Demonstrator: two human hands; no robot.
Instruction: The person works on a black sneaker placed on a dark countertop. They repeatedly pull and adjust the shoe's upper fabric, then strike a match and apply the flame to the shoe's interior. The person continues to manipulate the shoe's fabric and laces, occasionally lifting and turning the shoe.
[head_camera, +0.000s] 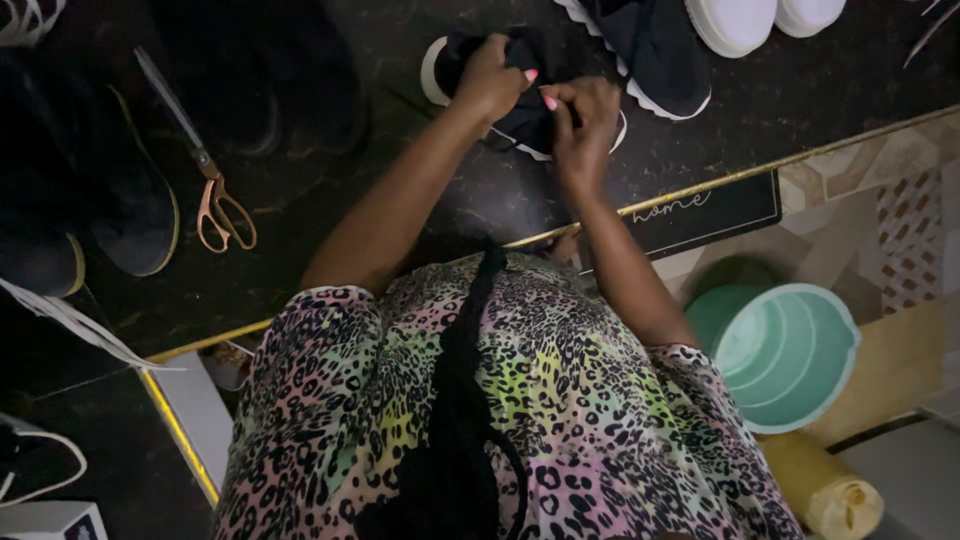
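A black sneaker with a white sole (520, 120) lies on the dark countertop (400, 200) in front of me. My left hand (490, 80) grips its upper from the left side. My right hand (585, 120) pinches the same shoe from the right, fingers closed on the black fabric. Both hands touch near the shoe's opening, and they hide most of it. Another black sneaker with a white ridged sole (650, 50) lies just to the right, apart from my hands.
Scissors with copper handles (210, 190) lie at the left. Dark shoes (90, 180) sit further left, white soles (760, 20) at top right. A pale green bucket (790, 350) stands on the floor at the right, a yellow roll (830, 490) beneath it.
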